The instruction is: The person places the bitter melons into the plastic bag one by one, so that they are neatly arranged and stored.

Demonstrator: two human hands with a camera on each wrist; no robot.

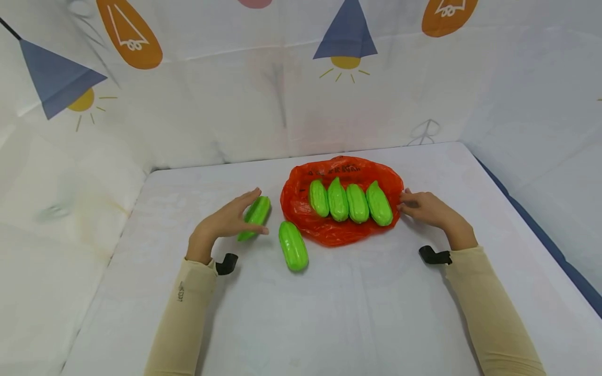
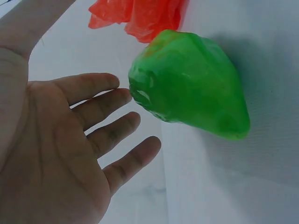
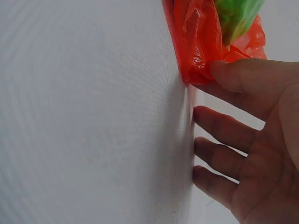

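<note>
My left hand (image 1: 224,218) is spread around a shiny green cucumber-like vegetable (image 1: 258,211), thumb on its near side and fingers on its far side. In the left wrist view the fingers are extended, their tips right beside the green vegetable (image 2: 189,84). At the table's far middle lies a flattened red plastic bag (image 1: 324,232), with several similar green vegetables (image 1: 357,203) in a row on it. The thumb and forefinger of my right hand (image 1: 430,209) pinch the right edge of the red bag (image 3: 198,39); its other fingers rest at the table surface.
Another green vegetable (image 1: 293,246) lies just in front of the bag's left side. White cloth covers the table (image 1: 329,324). A printed white sheet (image 1: 211,104) hangs behind it, with more sheeting at both sides.
</note>
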